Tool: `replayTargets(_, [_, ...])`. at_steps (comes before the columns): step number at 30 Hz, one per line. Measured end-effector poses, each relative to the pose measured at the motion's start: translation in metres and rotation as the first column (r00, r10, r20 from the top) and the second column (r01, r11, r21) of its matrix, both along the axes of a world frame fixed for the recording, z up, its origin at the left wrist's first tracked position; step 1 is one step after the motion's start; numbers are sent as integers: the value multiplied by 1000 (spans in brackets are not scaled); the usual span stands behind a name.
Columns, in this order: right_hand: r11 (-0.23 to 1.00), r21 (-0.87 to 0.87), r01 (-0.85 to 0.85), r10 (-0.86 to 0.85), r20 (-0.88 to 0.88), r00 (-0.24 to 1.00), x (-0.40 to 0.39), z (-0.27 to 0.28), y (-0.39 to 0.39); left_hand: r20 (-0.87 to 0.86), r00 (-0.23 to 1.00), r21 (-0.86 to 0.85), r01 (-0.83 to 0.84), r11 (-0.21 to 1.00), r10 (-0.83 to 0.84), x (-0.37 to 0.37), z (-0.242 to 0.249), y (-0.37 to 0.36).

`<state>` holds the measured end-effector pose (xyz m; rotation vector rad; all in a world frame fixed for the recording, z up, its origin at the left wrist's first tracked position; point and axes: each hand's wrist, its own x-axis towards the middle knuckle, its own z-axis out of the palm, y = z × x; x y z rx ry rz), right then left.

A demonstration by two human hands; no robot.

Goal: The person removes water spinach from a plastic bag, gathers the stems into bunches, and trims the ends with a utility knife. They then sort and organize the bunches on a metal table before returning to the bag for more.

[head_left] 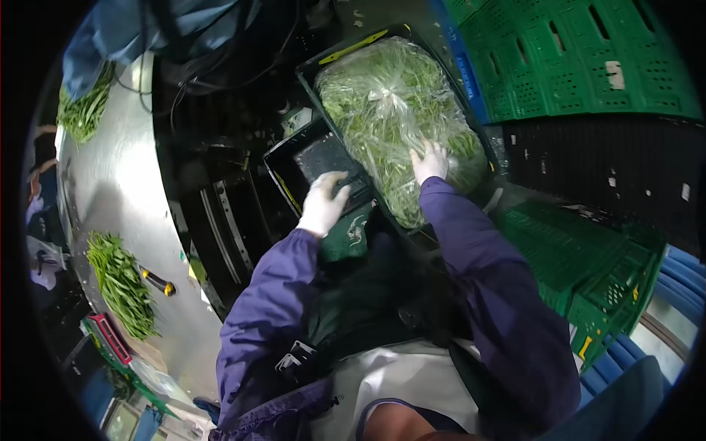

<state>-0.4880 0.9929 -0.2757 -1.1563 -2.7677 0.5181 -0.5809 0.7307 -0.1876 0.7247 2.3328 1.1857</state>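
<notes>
My right hand (431, 163), in a white glove, rests on a clear plastic bag (397, 103) full of leafy greens, its fingers spread over the film. The bag is gathered at a white knot near its top and fills a dark crate (312, 70) with a yellow handle. My left hand (323, 203), gloved too, hangs by the near edge of a smaller black crate (278, 163). Its fingers are slightly curled, the thumb stands apart, and nothing is in it.
On the left, a metal table (136, 198) carries a bunch of greens (121, 287) and a yellow-black knife (158, 281). Another pile of greens (84, 110) lies farther up it. Green crates (566, 59) stand at the upper right, and more green crates (573, 250) lower right.
</notes>
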Motion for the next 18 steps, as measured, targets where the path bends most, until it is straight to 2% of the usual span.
replayTargets(1, [999,-31,7,-7,6,1000,-11,-3,10,66,998,-15,23,1000,-22,-11,-12,35])
replayTargets(3, [972,-99,-213,235,365,901,-25,-19,34,60,996,-110,77,991,-70,-26,-55,93])
replayTargets(4, [942,-33,-335,326,333,885,-26,-37,43,41,995,-192,95,977,-89,-32,-66,120])
replayTargets(5, [944,-56,-326,326,332,885,-23,-51,47,23,993,-271,117,955,-116,-36,-73,141])
replayTargets(6, [942,-293,-165,208,120,971,-21,-48,48,31,991,-285,131,950,-127,-37,-82,155])
replayTargets(7, [848,-528,-48,21,-58,998,-20,-39,51,-178,960,-255,168,952,-217,-38,-92,167])
replayTargets(8, [777,-626,-60,-71,-182,981,-18,-21,55,-382,879,-230,208,951,-285,-39,-99,178])
replayTargets(9, [484,-865,-135,-319,-318,893,-15,-12,60,-376,879,-237,214,947,-293,-38,-104,185])
replayTargets(11, [374,-917,-141,-334,-275,902,-9,10,77,-265,858,-310,357,881,-440,-34,-110,195])
replayTargets(12, [267,-943,-200,-356,-290,889,-8,12,82,-197,888,-215,374,902,-415,-37,-108,201])
replayTargets(13, [261,-945,-198,-364,-286,886,-10,14,87,-193,886,-221,381,898,-423,-40,-104,205])
replayTargets(15, [101,-994,-29,-418,-69,906,-12,20,94,20,983,-226,182,957,-182,-46,-91,214])
replayTargets(16, [109,-992,62,-330,23,944,-13,16,94,-71,974,-180,201,963,-216,-53,-92,217])
replayTargets(17, [106,-992,65,-338,26,941,-18,13,84,-69,972,-182,209,961,-225,-55,-90,221])
replayTargets(18, [375,-914,-157,-302,-280,911,-27,12,66,-182,945,-221,229,948,-270,-58,-86,225])
